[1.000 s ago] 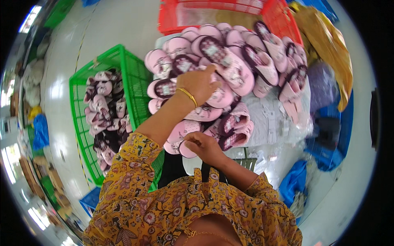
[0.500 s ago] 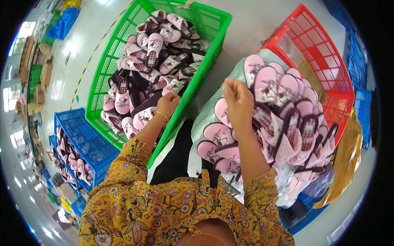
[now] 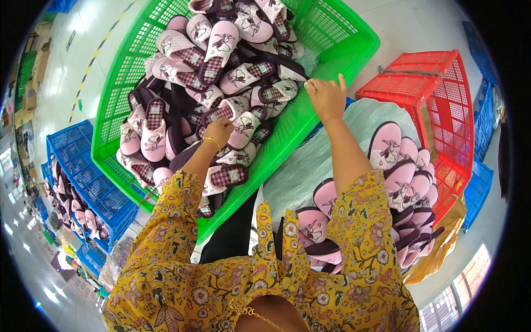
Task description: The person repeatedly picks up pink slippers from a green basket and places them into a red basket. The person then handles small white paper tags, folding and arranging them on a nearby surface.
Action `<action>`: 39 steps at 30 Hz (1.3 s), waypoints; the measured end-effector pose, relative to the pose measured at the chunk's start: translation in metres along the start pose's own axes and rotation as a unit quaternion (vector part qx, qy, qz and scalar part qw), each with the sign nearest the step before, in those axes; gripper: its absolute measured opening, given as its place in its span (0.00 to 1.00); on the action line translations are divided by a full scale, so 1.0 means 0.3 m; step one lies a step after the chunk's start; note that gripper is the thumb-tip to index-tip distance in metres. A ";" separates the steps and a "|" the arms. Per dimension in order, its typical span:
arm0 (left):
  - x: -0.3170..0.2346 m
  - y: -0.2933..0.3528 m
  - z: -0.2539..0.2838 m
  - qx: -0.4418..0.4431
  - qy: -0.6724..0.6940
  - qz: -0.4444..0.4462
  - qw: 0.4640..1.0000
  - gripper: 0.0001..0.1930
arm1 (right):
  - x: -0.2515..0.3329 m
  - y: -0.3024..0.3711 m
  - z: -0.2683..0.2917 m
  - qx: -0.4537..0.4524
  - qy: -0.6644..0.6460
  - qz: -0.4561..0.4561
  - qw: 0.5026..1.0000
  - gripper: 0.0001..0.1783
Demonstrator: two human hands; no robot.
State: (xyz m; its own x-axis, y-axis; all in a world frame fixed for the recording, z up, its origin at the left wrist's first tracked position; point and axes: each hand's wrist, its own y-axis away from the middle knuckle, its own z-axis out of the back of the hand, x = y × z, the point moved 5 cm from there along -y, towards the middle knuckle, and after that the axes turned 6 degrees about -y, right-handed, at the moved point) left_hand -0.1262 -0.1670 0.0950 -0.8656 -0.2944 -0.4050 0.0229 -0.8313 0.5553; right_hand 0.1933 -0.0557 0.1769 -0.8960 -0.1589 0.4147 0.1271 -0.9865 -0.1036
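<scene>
Left hand (image 3: pixel 220 130) is held low over the slippers (image 3: pixel 222 44) in the middle of the green crate (image 3: pixel 293 126); its fingers are curled, and whether anything is pinched by them cannot be told. Around its wrist a gold bracelet (image 3: pixel 211 142) is worn.

At the far left, a blue crate (image 3: pixel 91 166) is seen on the floor (image 3: pixel 58 83), and more slippers of the same kind are contained in it. Behind it, the floor is crossed by a striped line (image 3: pixel 87 72). Next, the green crate is filled with slippers, pink and dark, with checked insoles; they are heaped in different directions, some overlapped by others.

At the right rim of this crate, the right hand (image 3: pixel 327 98) is placed. Its thumb and a finger are brought close together beside the dark end of a slipper, and one other finger is raised; a firm grip cannot be confirmed. Under the right forearm a pale sheet (image 3: pixel 298 171) is spread, and on it further slippers are piled, partly hidden by the sleeve (image 3: pixel 362 221). Farther right, a red crate (image 3: pixel 406 83) is seen, with a gold sheet (image 3: pixel 434 249) below it.
</scene>
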 end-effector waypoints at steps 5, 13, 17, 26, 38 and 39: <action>-0.027 -0.217 -0.081 0.005 -0.012 -0.007 1.000 0.11 | 0.006 -0.014 -0.021 -0.054 0.032 -0.024 0.998 0.08; -0.256 -0.488 -0.380 0.059 0.046 -0.040 0.996 0.13 | 0.010 -0.020 -0.026 -0.031 -0.002 -0.007 0.999 0.05; -0.344 -0.473 -0.465 0.074 0.085 -0.061 0.992 0.13 | 0.000 -0.022 -0.018 -0.040 -0.003 0.001 0.999 0.04; -0.314 -0.787 -0.504 -0.034 0.062 -0.056 0.996 0.17 | -0.004 -0.021 -0.020 -0.039 -0.029 -0.009 0.999 0.05; -0.360 -1.017 -0.691 0.061 0.065 -0.001 0.996 0.16 | -0.005 -0.023 -0.024 -0.031 -0.038 -0.003 0.999 0.07; -0.389 -1.000 -0.670 0.057 0.078 0.004 0.995 0.16 | -0.007 -0.022 -0.024 -0.032 -0.040 -0.006 0.999 0.07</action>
State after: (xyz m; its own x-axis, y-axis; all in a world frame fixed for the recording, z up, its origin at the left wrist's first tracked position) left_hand 0.0685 0.0220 -0.1702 -0.7771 -0.3775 -0.5036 -0.0355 -0.7726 0.6339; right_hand 0.1913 -0.0486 0.1701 -0.8597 -0.1532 0.4873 0.0873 -0.9840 -0.1554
